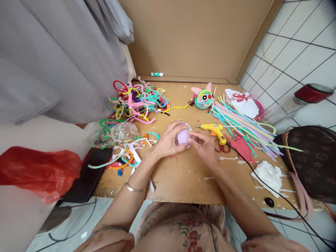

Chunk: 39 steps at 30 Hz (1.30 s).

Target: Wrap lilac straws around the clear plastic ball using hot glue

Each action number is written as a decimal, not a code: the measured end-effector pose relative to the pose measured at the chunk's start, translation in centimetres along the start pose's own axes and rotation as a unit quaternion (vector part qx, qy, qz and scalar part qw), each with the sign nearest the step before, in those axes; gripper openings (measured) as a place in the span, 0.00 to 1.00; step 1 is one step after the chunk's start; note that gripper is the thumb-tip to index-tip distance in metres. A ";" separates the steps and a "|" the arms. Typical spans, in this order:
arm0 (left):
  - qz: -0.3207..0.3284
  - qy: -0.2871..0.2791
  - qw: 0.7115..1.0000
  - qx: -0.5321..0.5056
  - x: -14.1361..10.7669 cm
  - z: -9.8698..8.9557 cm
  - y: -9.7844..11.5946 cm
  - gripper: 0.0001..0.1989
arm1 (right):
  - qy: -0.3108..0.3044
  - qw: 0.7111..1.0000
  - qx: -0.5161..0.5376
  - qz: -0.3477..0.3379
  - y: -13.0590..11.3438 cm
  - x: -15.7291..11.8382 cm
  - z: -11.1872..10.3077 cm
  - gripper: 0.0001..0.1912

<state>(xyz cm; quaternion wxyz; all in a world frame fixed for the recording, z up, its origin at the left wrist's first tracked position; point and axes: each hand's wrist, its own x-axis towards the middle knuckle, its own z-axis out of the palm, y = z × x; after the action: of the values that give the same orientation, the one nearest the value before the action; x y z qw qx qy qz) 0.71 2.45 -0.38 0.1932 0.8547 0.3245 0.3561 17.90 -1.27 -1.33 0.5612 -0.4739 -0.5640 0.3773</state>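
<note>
Left hand (168, 139): grasping lilac ball (182, 137), apparently to steady it | Right hand (203, 145): fingertips at its side, pinch unconfirmed | Glue gun (213, 129): lying near, seemingly for easy reach

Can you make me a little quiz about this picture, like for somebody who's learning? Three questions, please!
1. What colour is the glue gun near the right hand? A) red B) yellow C) blue
2. True or false: the left hand is holding the lilac-wrapped ball.
3. Fill in: the silver bracelet is on the ____ arm.

Key: 1. B; 2. True; 3. left
</note>
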 end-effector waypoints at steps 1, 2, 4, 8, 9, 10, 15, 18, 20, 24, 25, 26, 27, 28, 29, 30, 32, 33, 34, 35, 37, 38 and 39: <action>0.000 0.000 1.000 0.000 0.0 0.0 0.0 0.25 | 0.000 1.000 0.000 -0.001 0.0 0.0 0.0 0.10; 0.000 -0.001 1.000 -0.001 0.0 0.0 0.0 0.24 | 0.000 1.000 -0.001 0.000 0.0 0.0 0.0 0.11; 0.000 0.000 1.000 -0.004 0.0 0.0 0.1 0.24 | -0.002 1.000 -0.006 0.001 0.1 0.0 0.0 0.11; -0.001 0.000 1.000 -0.005 0.1 0.0 0.2 0.24 | -0.002 1.000 -0.013 0.002 0.2 0.0 0.0 0.11; -0.001 0.001 1.000 -0.004 0.1 0.0 0.2 0.24 | -0.001 1.000 -0.012 0.003 0.2 0.0 0.0 0.11; -0.001 0.001 1.000 -0.003 0.1 0.0 0.2 0.24 | -0.001 1.000 -0.011 0.003 0.2 0.0 0.0 0.11; 0.004 0.004 1.000 -0.005 0.1 0.0 0.2 0.24 | -0.003 1.000 -0.007 0.004 0.3 0.0 -0.1 0.11; 0.006 0.009 1.000 -0.006 0.1 0.0 0.2 0.24 | -0.001 1.000 -0.015 0.003 0.4 0.0 -0.1 0.11; 0.006 0.011 1.000 -0.003 0.1 0.0 0.2 0.24 | 0.001 1.000 -0.018 0.001 0.4 0.0 -0.1 0.11; 0.005 0.013 1.000 -0.003 0.1 0.1 0.3 0.25 | 0.003 1.000 -0.018 0.002 0.4 0.1 0.0 0.11; 0.005 0.016 1.000 -0.005 0.1 0.1 0.3 0.26 | 0.002 1.000 -0.018 0.003 0.4 0.1 0.0 0.11; 0.003 0.021 1.000 -0.006 0.1 0.1 0.3 0.27 | 0.002 1.000 -0.018 0.003 0.4 0.1 0.0 0.11; -0.001 0.027 1.000 -0.007 0.1 0.2 0.3 0.29 | 0.001 1.000 -0.017 0.003 0.5 0.1 -0.1 0.11; -0.005 0.033 0.999 -0.007 0.1 0.2 0.3 0.29 | 0.001 1.000 -0.015 0.003 0.5 0.1 -0.1 0.11; -0.008 0.037 0.999 -0.007 0.1 0.3 0.2 0.30 | 0.000 1.000 -0.013 0.003 0.6 0.1 -0.1 0.11; -0.010 0.040 0.999 -0.006 0.1 0.3 0.2 0.30 | -0.001 1.000 -0.011 0.002 0.6 0.1 -0.1 0.11; -0.002 0.036 0.999 -0.005 0.1 0.3 0.1 0.29 | -0.002 1.000 -0.008 -0.003 0.6 0.1 -0.1 0.11; 0.003 0.033 0.999 -0.004 0.1 0.3 0.0 0.28 | -0.002 1.000 -0.007 -0.005 0.6 0.1 -0.1 0.11; 0.008 0.028 1.000 -0.003 0.1 0.3 0.0 0.26 | -0.001 1.000 -0.006 -0.007 0.5 0.2 -0.1 0.10; 0.011 0.024 1.000 -0.001 0.1 0.2 0.0 0.25 | -0.001 1.000 -0.003 -0.007 0.4 0.2 0.0 0.10; 0.010 0.017 1.000 0.002 0.1 0.1 0.1 0.23 | 0.000 1.000 0.000 -0.004 0.3 0.2 0.0 0.10; 0.008 0.014 1.000 0.002 0.1 0.1 0.1 0.23 | -0.001 1.000 0.001 -0.002 0.3 0.2 0.0 0.10; 0.005 0.012 1.000 0.001 0.1 0.1 0.2 0.23 | -0.001 1.000 0.000 -0.002 0.3 0.2 0.0 0.10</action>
<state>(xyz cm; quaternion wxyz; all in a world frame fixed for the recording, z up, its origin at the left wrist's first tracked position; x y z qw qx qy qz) 0.88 2.41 -0.28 0.1867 0.8521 0.3228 0.3671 17.95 -1.01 -1.54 0.5615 -0.4724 -0.5653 0.3770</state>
